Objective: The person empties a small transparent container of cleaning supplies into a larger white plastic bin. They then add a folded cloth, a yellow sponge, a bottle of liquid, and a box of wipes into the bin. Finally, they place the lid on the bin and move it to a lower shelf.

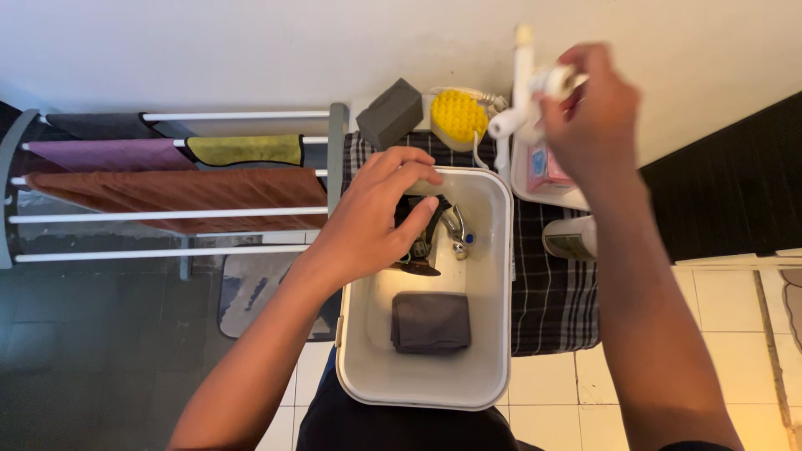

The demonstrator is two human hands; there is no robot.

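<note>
right grip (589, 108) clutching white tool (522, 117), hand hiding its end, left hand (372, 221) covering tub (493, 250) contents

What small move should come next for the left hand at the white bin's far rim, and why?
Probably lower the left hand a little further into the white bin. Its fingers curl over the far rim, just above the metal tool and dark items, none of which looks gripped yet. The right hand is occupied, holding a white object above the checked cloth.
</note>
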